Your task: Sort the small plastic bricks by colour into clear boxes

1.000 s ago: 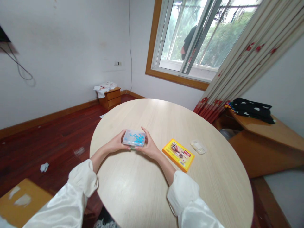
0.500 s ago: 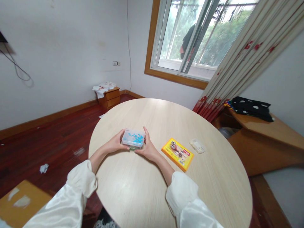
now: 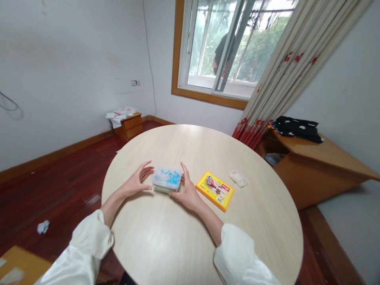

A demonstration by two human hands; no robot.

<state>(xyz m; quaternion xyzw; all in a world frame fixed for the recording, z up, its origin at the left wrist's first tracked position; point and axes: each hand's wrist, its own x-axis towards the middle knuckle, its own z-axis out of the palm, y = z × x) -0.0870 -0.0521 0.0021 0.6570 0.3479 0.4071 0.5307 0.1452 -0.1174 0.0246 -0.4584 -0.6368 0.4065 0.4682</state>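
On the round table (image 3: 148, 237) is a see-through plastic box (image 3: 167, 178) with blue pieces or marks showing at its lid. Something greenish shows along its lower front edge; I cannot make out what. My left hand (image 3: 138, 182) is just off the box's left end, fingers spread and curved, holding nothing. Around the right end wraps my right hand (image 3: 187, 190), its thumb at the front corner and its fingers behind. A flat yellow box (image 3: 215, 190) with printed pictures lies to the right of my right hand.
Beyond the yellow box lies a small pale see-through packet (image 3: 238, 178). A wooden desk (image 3: 323, 158) with dark folded cloth (image 3: 299, 129) stands at right. Papers lie on a small drawer cabinet (image 3: 128, 124) at back left. A person (image 3: 221, 53) is outside the window.
My left hand has let go of the plastic box and moved a little left, its fingers opening. My right hand stays at the box. The view has turned slightly right.
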